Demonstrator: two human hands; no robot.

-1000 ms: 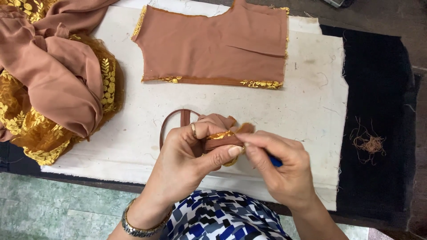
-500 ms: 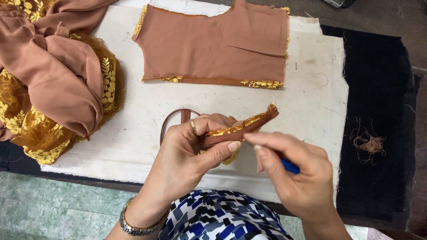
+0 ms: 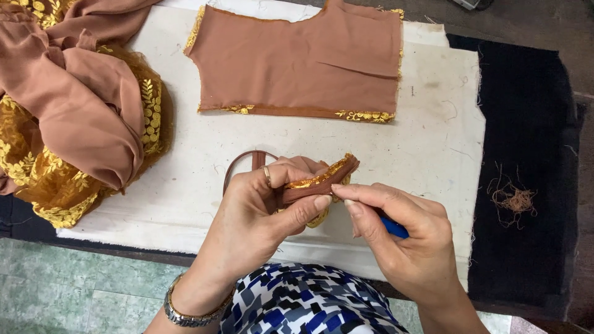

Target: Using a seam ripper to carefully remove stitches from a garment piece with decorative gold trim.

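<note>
The left hand comes up from the near left, forearm angled toward the middle, back of the hand facing up. Its fingers are curled inward, the thumb stretched to the right with its tip pressed against the bent fingers in a firm pinch. A ring sits on one finger and a metal bracelet circles the wrist. The right hand rises from the near right, wrist bent, knuckles up. Its index finger reaches left, straight and level, its tip just beside the left thumb tip. The remaining fingers are folded into the palm. Both hands sit close together at the near middle.
</note>
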